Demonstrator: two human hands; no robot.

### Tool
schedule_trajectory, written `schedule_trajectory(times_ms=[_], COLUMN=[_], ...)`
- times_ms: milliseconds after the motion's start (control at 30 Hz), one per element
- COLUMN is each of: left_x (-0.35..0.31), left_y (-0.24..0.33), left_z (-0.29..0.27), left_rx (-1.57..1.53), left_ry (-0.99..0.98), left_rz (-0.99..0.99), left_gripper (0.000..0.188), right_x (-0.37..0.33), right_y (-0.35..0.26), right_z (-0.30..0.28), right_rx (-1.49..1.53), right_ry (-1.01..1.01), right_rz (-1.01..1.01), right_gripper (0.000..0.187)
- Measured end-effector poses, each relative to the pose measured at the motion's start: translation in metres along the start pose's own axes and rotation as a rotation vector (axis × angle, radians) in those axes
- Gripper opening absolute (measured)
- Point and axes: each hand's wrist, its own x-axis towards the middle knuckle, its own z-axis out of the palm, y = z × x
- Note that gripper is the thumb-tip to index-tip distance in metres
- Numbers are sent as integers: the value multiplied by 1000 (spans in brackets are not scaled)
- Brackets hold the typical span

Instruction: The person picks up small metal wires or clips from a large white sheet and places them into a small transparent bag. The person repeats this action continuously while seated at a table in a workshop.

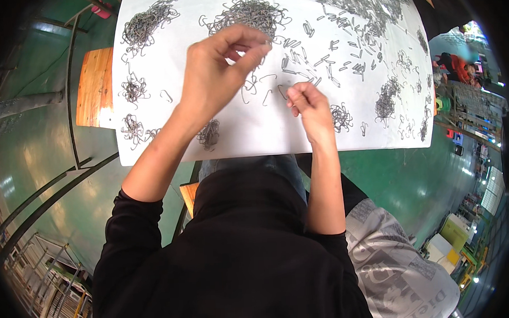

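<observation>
White-covered counter (pixel 253 139). Far left and middle: tangled heaps of dark wire hooks (pixel 245 14). Far right: broad spread of narrow metal loops (pixel 367 6). Near edge: smaller hook clusters (pixel 209 134).

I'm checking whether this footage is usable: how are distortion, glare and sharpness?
Head view: strong fisheye, with blacked-out corners, and the white tabletop has side edges that bow outward; glare on the green floor and blown-out light near the right rim; bent wires are mostly readable, though single ones merge in the dense piles.
</observation>
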Motion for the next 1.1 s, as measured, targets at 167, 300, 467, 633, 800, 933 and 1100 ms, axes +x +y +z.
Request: schedule_trajectory(times_ms=[167, 300, 467, 633, 800, 933, 1100], left_x=[-7, -10, -8, 3, 25, 17, 33], left_y=[7, 18, 26, -13, -96, -121, -86], left_z=[34, 58, 85, 98, 105, 109, 105], left_rx=[-39, -20, -7, 97, 561, 826, 557], left_ry=[-118, -144, -156, -103, -185, -309, -217], left_rz=[29, 98, 188, 230, 402, 623, 293], left_gripper=[13, 16, 19, 18, 14, 14, 12], right_x=[-31, -40, -39, -40, -38, -39, -41], right_y=[-53, -73, -71, -62, -57, -55, -53], right_z=[-7, -13, -27, -41, -57, -62, -57], right_rx=[354, 432, 461, 501, 481, 463, 477], right_ry=[149, 249, 361, 440, 466, 467, 419], right_rz=[-209, -322, -416, -590, -641, -635, -616], right_gripper=[13, 20, 18, 19, 19, 19, 19])
